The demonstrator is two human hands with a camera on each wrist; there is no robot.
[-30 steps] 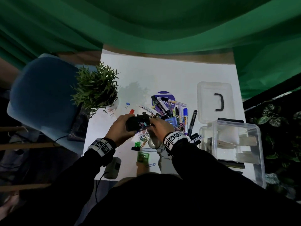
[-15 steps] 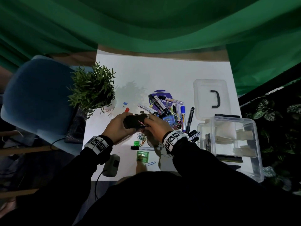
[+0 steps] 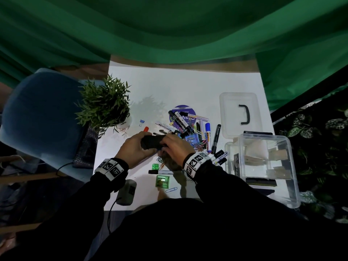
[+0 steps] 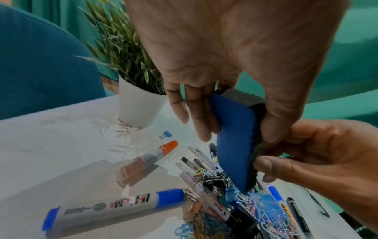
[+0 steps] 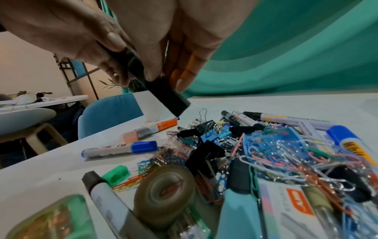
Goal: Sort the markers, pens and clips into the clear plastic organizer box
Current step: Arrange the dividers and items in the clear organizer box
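Both hands hold a whiteboard eraser [image 3: 151,142] with a blue back [image 4: 233,145] and black felt [image 5: 163,93], lifted above the pile. My left hand [image 3: 131,150] grips its left end, thumb on the felt edge and fingers across the blue back. My right hand [image 3: 176,146] pinches the felt edge [image 4: 257,155] at the other end. Below lies a heap of markers, pens, paper clips and binder clips [image 3: 190,129] [image 5: 266,153]. The clear organizer box [image 3: 263,137] stands open at the right.
The box lid [image 3: 239,113] lies behind the box. An orange marker [image 4: 149,158], a blue-capped marker [image 4: 112,208] and a blue binder clip [image 3: 141,122] lie left of the heap. A tape roll [image 5: 165,194], green case [image 3: 162,181], potted plant [image 3: 105,106] and grey device [image 3: 127,192] are near.
The right hand has slid further over the eraser's right end, covering the coloured clips seen on its felt a second ago. The left hand's grip is unchanged.
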